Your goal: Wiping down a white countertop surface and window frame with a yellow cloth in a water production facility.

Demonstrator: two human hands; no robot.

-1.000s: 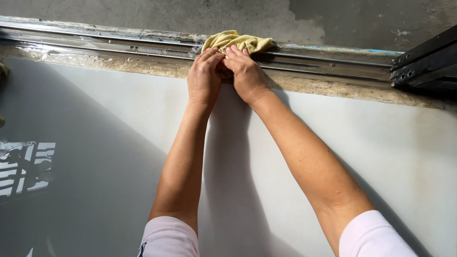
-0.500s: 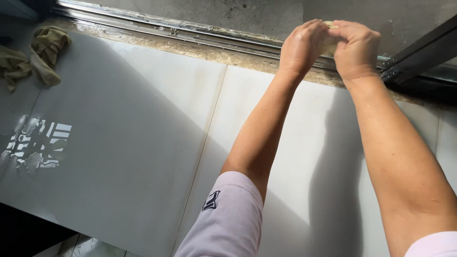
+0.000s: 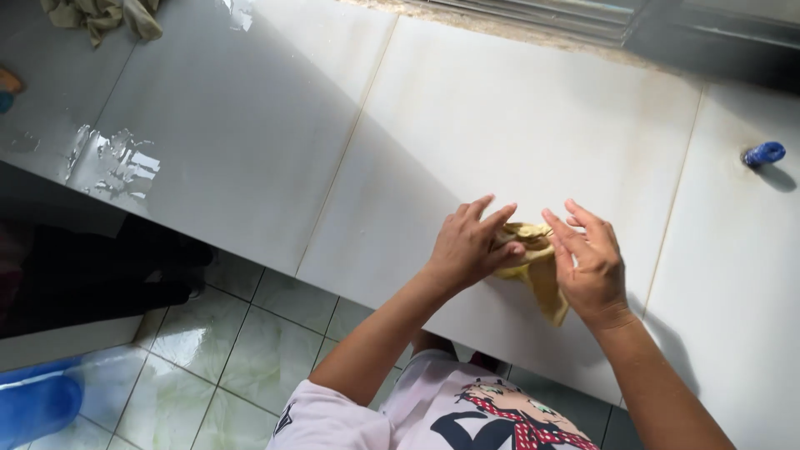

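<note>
While I look down from the head camera, near to far:
Shirt: my pale shirt [image 3: 467, 412] with a cartoon print sits lowest in view.
Floor: glossy greenish floor tiles [image 3: 233, 358] lie below the counter edge.
Left hand: my left hand [image 3: 471, 246] pinches the yellow cloth [image 3: 533, 267], thumb and fingers closed on its bunched top.
Right hand: my right hand [image 3: 590, 262] has its fingers spread loosely, palm against the cloth's side; I cannot tell whether it grips.
Cloth: it hangs between both hands, over the white counter [image 3: 467, 125] near its front edge.
Cap: a small blue cap [image 3: 763, 153] lies far right, well apart.
Rag: a drab rag [image 3: 104, 12] lies at the far left corner.
Track: a metal window track [image 3: 567, 17] runs along the back.
</note>
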